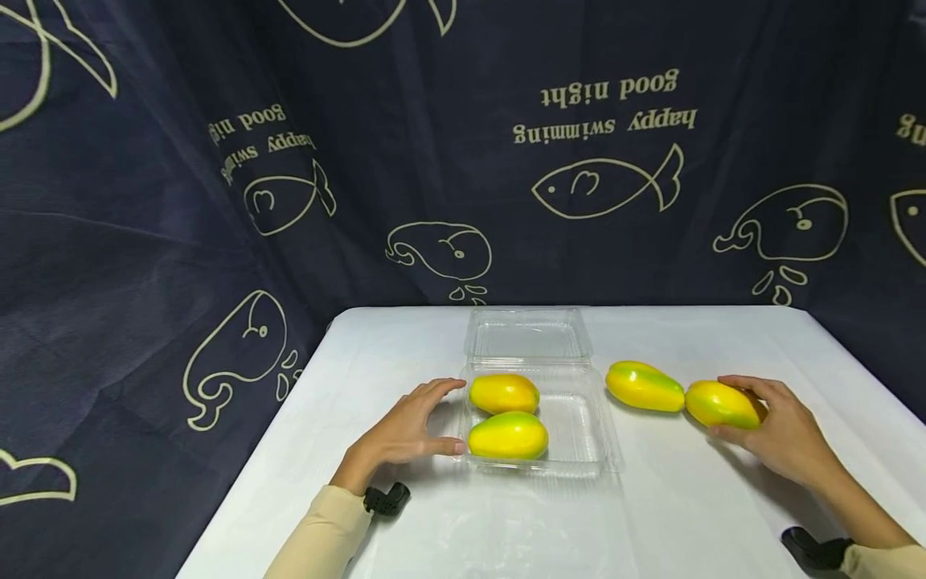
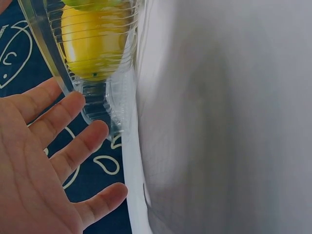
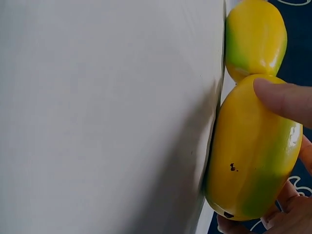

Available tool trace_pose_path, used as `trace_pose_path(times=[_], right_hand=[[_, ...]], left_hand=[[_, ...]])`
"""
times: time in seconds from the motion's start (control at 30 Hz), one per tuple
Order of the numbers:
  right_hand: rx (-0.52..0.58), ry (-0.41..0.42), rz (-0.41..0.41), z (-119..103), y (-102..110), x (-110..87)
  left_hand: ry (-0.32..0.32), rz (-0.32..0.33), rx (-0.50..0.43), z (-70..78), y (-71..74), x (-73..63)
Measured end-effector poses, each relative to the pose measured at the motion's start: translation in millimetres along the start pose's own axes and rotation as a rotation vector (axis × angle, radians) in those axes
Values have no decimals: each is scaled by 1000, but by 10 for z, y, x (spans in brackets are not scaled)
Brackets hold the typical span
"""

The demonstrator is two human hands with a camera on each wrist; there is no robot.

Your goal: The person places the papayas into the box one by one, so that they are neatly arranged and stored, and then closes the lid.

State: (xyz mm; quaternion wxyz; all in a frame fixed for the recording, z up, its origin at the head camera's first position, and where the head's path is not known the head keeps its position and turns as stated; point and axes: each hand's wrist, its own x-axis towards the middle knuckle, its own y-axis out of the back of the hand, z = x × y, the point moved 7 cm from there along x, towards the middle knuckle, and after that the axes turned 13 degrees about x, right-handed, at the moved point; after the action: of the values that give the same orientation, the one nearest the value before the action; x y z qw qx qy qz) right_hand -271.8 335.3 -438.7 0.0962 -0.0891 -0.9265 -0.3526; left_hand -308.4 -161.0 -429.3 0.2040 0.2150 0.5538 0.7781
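Note:
A clear hinged plastic box (image 1: 575, 418) stands on the table with its lid (image 1: 528, 334) folded back. Inside, on the left half, lie two glossy yellow-green papayas (image 1: 504, 394), one in front of the other. My left hand (image 1: 408, 426) is at the box's left side, fingers spread and close to its wall; whether they touch it I cannot tell. To the right of the box, my right hand (image 1: 784, 434) grips a papaya (image 3: 253, 156) between thumb and fingers, seemingly still on the table. That fruit's left end meets another papaya (image 1: 644, 386).
A white cloth (image 1: 687, 515) covers the table. Dark fabric with fish and whale drawings (image 1: 434, 161) hangs behind and at the left. Each wrist wears a black camera (image 1: 387, 499) on a strap.

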Motion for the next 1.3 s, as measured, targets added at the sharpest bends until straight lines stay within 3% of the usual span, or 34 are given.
trace_pose_path(times=[0.8, 1.03, 1.3], right_hand=[[-56, 10, 16, -44, 75, -64], [-61, 74, 55, -67, 188, -67], [-71, 87, 70, -119, 230, -27]], left_hand=[[12, 1, -3, 2, -28, -10], [14, 1, 7, 3, -24, -10], [5, 7, 16, 14, -8, -14]])
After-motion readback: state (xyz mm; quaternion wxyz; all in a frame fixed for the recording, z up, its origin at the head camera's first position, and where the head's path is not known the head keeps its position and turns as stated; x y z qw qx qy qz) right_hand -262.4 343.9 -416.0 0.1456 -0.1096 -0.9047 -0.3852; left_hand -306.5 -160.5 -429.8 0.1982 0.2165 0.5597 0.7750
